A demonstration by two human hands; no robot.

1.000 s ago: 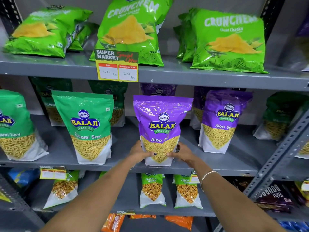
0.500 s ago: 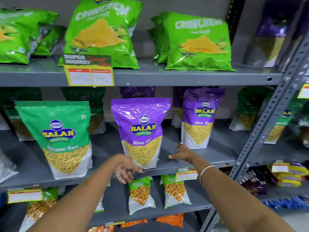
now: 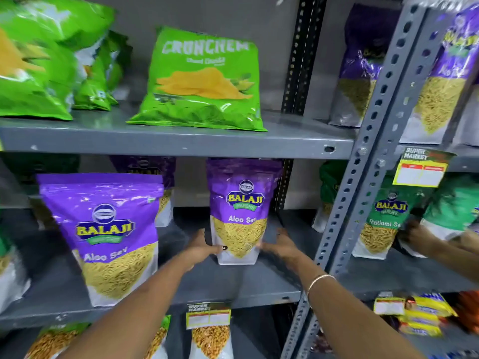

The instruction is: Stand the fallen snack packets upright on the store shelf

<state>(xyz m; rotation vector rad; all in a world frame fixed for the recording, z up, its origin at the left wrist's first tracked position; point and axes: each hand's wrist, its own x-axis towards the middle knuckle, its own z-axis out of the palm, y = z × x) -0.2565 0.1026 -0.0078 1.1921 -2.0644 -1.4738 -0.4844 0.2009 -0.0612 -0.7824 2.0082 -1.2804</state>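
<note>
A purple Balaji Aloo Sev packet point(image 3: 242, 203) stands upright on the grey middle shelf point(image 3: 233, 283). My left hand point(image 3: 204, 248) grips its lower left edge and my right hand point(image 3: 281, 246) grips its lower right edge. A second purple Aloo Sev packet point(image 3: 106, 234) stands upright to the left, nearer the shelf's front. On the top shelf a green Crunchem packet point(image 3: 204, 79) leans back, with more green packets point(image 3: 39, 60) slumped at the left.
A perforated grey upright point(image 3: 363, 177) divides this bay from the right one. There another person's hand point(image 3: 417, 235) touches green Ratlami Sev packets point(image 3: 383, 218). Price tags point(image 3: 421, 168) hang on shelf edges. Smaller packets point(image 3: 210, 338) fill the lower shelf.
My view has swung right. Both hands left the nearer purple packet and now hold the one farther right and deeper on the shelf.
</note>
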